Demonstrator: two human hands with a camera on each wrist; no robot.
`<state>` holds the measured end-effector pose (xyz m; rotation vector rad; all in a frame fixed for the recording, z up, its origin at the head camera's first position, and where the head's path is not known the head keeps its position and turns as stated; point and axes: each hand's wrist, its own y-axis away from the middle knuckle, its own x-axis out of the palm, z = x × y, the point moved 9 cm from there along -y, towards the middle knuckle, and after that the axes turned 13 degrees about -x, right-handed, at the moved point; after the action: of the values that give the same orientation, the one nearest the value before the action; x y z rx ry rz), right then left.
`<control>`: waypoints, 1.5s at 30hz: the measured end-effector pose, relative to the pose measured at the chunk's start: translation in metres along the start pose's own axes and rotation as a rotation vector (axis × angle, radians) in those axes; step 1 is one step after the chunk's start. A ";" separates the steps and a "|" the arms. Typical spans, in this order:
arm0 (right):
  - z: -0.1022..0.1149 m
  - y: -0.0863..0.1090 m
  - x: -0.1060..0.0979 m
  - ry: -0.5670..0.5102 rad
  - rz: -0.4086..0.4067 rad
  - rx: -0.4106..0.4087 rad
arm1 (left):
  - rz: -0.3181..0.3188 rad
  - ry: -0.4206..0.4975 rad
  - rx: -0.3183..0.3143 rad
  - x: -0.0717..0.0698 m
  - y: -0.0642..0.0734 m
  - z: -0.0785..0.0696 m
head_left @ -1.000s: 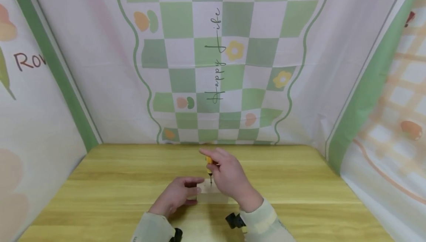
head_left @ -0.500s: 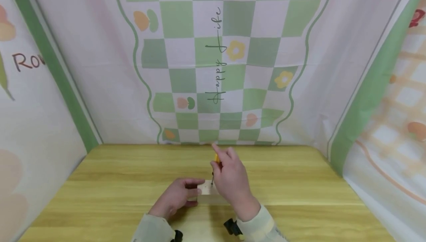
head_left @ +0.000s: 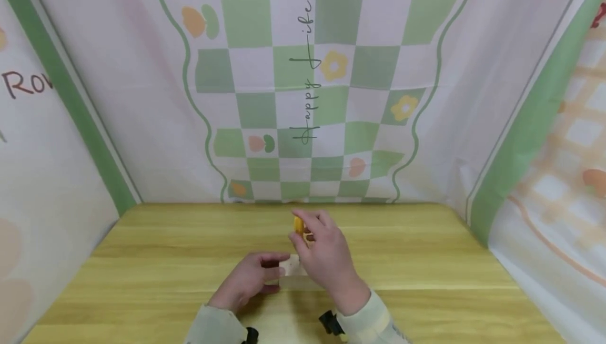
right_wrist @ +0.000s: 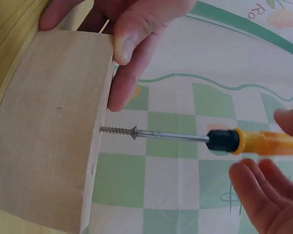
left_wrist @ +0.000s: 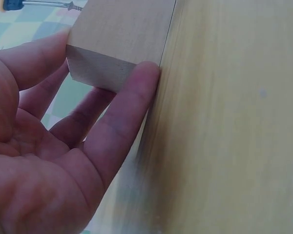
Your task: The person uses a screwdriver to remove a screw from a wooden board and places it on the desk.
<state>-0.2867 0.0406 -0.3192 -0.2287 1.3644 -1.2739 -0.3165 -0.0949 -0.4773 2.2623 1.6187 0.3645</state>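
A pale wooden block [right_wrist: 53, 122] stands on the table, and my left hand [head_left: 251, 278] grips its left end between thumb and fingers. From the block's top face a threaded screw [right_wrist: 118, 130] sticks out, much of its thread showing. The tip of a screwdriver [right_wrist: 263, 143], with yellow handle and black collar, sits at the screw head, shaft in line with it. My right hand [head_left: 329, 254] holds the handle with thumb and fingertips. In the head view this hand hides the screw and the block's right end.
The wooden table [head_left: 426, 260] runs back to a hanging cloth [head_left: 246, 70] with green checks and lettering. More printed cloth [head_left: 577, 139] hangs along the right side, and a similar sheet is on the left.
My right hand has shifted left and changed its hold on the screwdriver handle, which now shows more between thumb and fingers. My left hand stays on the block.
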 end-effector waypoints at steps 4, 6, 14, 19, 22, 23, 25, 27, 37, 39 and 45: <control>0.004 0.000 -0.003 0.061 -0.033 -0.013 | 0.004 0.009 0.001 0.000 0.001 0.000; 0.006 0.000 -0.004 0.079 -0.054 -0.028 | 0.004 0.014 0.005 0.001 0.002 0.001; 0.006 -0.002 -0.004 0.082 -0.077 -0.076 | 0.004 0.019 0.021 0.000 0.000 0.000; 0.005 -0.004 -0.001 -0.042 -0.023 -0.065 | 0.005 0.005 0.030 0.001 0.001 -0.002; 0.003 -0.003 -0.003 -0.021 -0.026 -0.027 | 0.009 0.005 0.024 0.002 0.002 -0.002; 0.002 -0.003 -0.003 -0.002 -0.030 -0.014 | 0.010 0.007 0.020 0.002 0.002 -0.002; 0.000 -0.002 -0.005 0.046 -0.044 0.006 | 0.008 0.009 0.008 0.002 0.001 -0.001; 0.000 -0.002 -0.007 0.079 -0.060 0.021 | 0.005 0.004 -0.002 0.001 0.001 -0.001; 0.003 -0.005 -0.004 0.020 -0.005 0.020 | 0.009 -0.003 -0.003 0.001 -0.001 0.000; 0.001 -0.005 -0.002 -0.044 0.024 0.044 | 0.011 0.000 0.001 0.001 -0.001 0.000; -0.002 -0.003 -0.004 -0.016 0.017 0.066 | 0.012 0.007 -0.004 0.002 0.000 0.000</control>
<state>-0.2890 0.0438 -0.3154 -0.1803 1.3060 -1.2981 -0.3158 -0.0935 -0.4768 2.2713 1.6063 0.3789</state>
